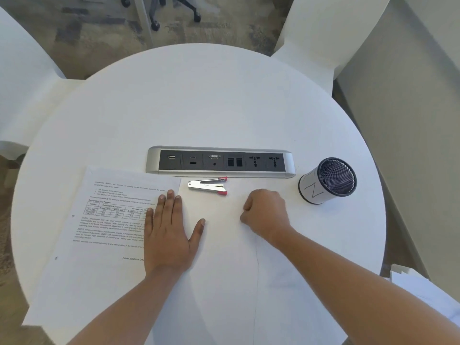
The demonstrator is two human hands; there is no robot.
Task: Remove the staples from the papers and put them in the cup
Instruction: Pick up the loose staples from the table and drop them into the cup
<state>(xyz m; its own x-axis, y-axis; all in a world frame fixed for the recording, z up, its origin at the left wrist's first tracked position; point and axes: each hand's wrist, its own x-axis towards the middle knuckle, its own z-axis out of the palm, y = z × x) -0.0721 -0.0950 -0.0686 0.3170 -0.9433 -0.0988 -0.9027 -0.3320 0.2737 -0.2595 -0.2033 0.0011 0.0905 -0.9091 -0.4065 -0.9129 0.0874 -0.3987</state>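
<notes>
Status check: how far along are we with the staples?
Done: nothing I can confirm; no staples visible in the black mesh cup. In hand: left hand flat on the printed white paper; right hand fisted, contents hidden. Left: the silver red-tipped stapler tool lies untouched.

A round white desk [199, 100] fills most of the view. A long port panel [220, 162] with a silver frame and a black face is set into its top, running left to right across the middle. On that face, a small screen-cable port [214, 156] sits near the centre, and two power sockets [255, 161] stand side by side at the right end. White chairs are drawn up close to the far rim, one at the left [22, 70] and one at the right [323, 28]. Beyond them lies mottled grey-and-tan carpet [87, 26], where the dark wheeled base of an office chair [174, 8] stands at the top edge.
</notes>
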